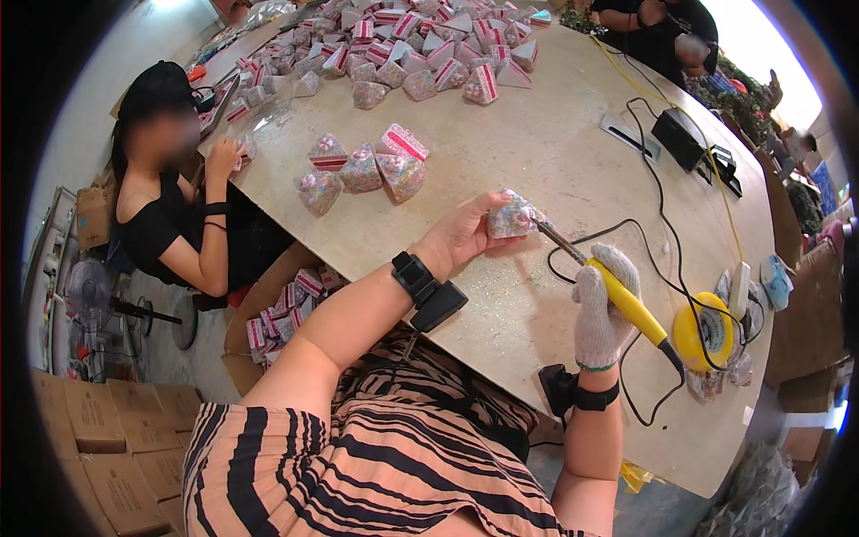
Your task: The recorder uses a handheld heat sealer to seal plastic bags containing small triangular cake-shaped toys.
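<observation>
My bare left hand (467, 234) is closed on a small glittery cake-slice ornament (512, 213), held above the table. It has a sparkly, multicoloured coating. In my right hand (595, 309), which wears a white knit glove, is a soldering iron (631, 297) with a yellow handle. Its metal tip reaches up and left to the ornament and appears to touch its right side. A black cord runs from the handle's lower end. To the left of my left hand stands a small group of similar ornaments (361, 168) with pink and white bands.
A big heap of ornaments (420, 54) covers the table's far side; a box of more (288, 309) stands below its left edge. At the right lie a black stand (684, 139), yellow tape (704, 331) and loose cords. One co-worker (170, 188) sits left, another far right.
</observation>
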Motion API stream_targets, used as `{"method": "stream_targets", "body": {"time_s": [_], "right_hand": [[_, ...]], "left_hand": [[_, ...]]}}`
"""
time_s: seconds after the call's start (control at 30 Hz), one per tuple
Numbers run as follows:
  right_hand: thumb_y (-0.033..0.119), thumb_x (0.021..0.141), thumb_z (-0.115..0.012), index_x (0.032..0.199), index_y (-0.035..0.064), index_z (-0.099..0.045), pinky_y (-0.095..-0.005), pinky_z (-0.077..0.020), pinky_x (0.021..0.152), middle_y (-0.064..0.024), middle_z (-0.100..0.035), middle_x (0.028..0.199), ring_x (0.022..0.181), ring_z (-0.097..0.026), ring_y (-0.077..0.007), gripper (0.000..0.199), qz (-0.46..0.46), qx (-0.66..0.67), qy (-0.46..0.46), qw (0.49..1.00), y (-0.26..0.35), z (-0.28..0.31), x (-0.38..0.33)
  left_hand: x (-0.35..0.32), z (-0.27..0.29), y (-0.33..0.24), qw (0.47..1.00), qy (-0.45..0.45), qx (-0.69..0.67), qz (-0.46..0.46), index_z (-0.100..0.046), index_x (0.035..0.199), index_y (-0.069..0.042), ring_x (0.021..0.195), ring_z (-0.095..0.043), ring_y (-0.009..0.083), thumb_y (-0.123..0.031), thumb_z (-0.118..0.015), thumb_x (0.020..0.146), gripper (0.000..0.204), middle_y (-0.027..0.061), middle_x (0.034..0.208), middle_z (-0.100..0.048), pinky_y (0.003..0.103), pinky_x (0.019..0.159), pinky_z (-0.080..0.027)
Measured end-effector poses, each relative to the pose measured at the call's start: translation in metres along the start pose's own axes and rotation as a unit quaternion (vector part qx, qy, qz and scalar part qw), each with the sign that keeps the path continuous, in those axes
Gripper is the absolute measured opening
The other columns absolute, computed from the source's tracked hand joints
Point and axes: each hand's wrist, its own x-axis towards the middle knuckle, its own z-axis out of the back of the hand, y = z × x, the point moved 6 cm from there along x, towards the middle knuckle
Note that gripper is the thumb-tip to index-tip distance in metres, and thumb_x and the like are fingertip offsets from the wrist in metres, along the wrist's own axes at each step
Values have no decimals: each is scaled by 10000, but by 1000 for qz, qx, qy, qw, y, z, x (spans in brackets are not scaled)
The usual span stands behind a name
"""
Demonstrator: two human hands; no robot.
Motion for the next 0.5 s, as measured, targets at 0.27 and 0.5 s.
{"method": "stream_targets", "body": {"time_s": [0.27, 0.5], "right_hand": [[-15, 771, -663, 1024, -6, -600, -286, -445, 852, -83, -619, 1021, 931, -566, -146, 261, -14, 1, -1, 1000, 1, -1, 0], [-12, 774, -664, 1031, -9, -600, -280, -445, 845, -81, -618, 1021, 924, -564, -143, 264, -18, 5, 2, 1000, -1, -2, 1]], "left_hand": [[3, 2, 1, 1000, 5, 13, -2, -509, 1060, -28, 953, -608, 220, -220, -620, 823, 324, 113, 1027, -589, 377, 850, -526], [2, 1, -1, 1000, 9, 20, 0, -508, 1058, -21, 939, -614, 224, -222, -612, 828, 323, 118, 1012, -592, 384, 848, -532]]}}
